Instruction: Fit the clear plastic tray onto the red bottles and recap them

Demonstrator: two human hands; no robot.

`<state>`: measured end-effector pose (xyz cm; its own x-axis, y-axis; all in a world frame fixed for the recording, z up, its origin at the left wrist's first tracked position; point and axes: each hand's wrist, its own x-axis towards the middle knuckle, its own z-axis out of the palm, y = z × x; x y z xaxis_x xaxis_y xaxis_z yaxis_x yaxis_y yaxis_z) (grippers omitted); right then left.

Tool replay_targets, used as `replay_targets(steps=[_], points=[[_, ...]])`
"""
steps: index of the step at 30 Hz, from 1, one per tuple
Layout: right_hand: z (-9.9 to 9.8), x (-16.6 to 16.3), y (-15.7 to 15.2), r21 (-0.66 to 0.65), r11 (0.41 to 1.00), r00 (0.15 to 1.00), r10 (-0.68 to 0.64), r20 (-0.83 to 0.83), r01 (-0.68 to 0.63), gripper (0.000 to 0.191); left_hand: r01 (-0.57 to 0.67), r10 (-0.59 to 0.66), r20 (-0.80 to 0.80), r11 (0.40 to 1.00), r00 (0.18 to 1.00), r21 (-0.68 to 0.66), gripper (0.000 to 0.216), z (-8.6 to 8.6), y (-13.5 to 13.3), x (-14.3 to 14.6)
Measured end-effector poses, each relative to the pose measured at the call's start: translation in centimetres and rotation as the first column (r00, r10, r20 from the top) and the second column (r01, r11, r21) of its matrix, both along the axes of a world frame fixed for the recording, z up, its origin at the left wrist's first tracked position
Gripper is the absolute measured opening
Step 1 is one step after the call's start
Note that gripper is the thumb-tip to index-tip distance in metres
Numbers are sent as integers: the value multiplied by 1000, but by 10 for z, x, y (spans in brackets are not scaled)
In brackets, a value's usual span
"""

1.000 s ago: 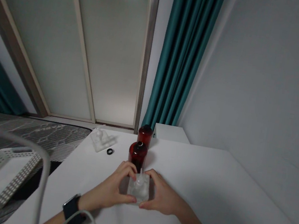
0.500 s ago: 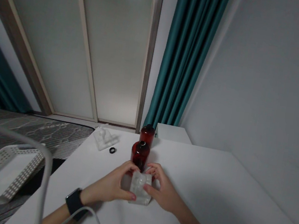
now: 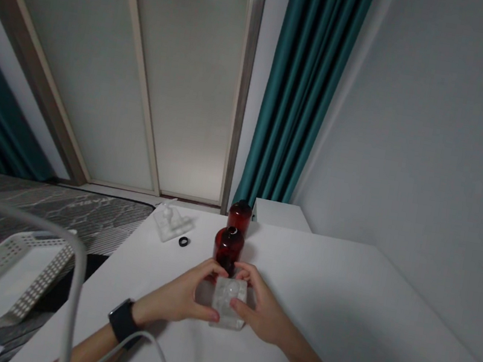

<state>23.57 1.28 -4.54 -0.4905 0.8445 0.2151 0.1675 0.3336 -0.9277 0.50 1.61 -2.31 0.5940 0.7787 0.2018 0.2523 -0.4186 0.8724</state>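
Note:
A small clear square bottle [image 3: 228,304] stands on the white table [image 3: 339,319], held between both hands. My left hand [image 3: 181,297], with a dark watch on its wrist, grips the bottle's left side, fingers curled round it. My right hand [image 3: 260,312] grips its right side, thumb on the front. Right behind the bottle stands a dark red bottle [image 3: 228,248], and a second dark red bottle [image 3: 239,217] stands behind that one.
A clear plastic piece [image 3: 171,222] and a small black ring [image 3: 183,241] lie at the table's far left. A white perforated basket [image 3: 0,283] sits lower left beside the table. A white cable [image 3: 74,277] crosses the foreground. Teal curtains [image 3: 301,92] hang behind.
The clear bottle's top, with a thin upright part a second ago, now looks flat and round. Both hands have shifted slightly round the bottle and hold it a little higher.

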Motion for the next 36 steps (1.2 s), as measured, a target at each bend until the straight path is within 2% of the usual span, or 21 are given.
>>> replay_targets(steps=[6, 12, 20, 27, 32, 36], points=[[-4, 7, 2, 50, 998, 999, 43, -14, -42, 47, -13, 13, -21, 1000, 1000, 11, 58, -2, 1, -1], [-3, 1, -2, 35, 999, 1000, 4, 5, -4, 62, -2, 2, -8, 1000, 1000, 10, 60, -3, 1, 0], [-5, 5, 0, 64, 998, 999, 17, -39, -15, 52, 14, -14, 16, 1000, 1000, 22, 60, -3, 2, -1], [-3, 1, -3, 43, 999, 1000, -15, -19, 16, 65, 9, -9, 16, 1000, 1000, 25, 60, -2, 1, -1], [-4, 2, -1, 57, 998, 999, -11, -32, 12, 51, 15, -15, 16, 999, 1000, 31, 57, -2, 1, -1], [-3, 3, -1, 63, 998, 999, 0, -36, 2, 55, 3, -3, 6, 999, 1000, 32, 58, -4, 1, -2]])
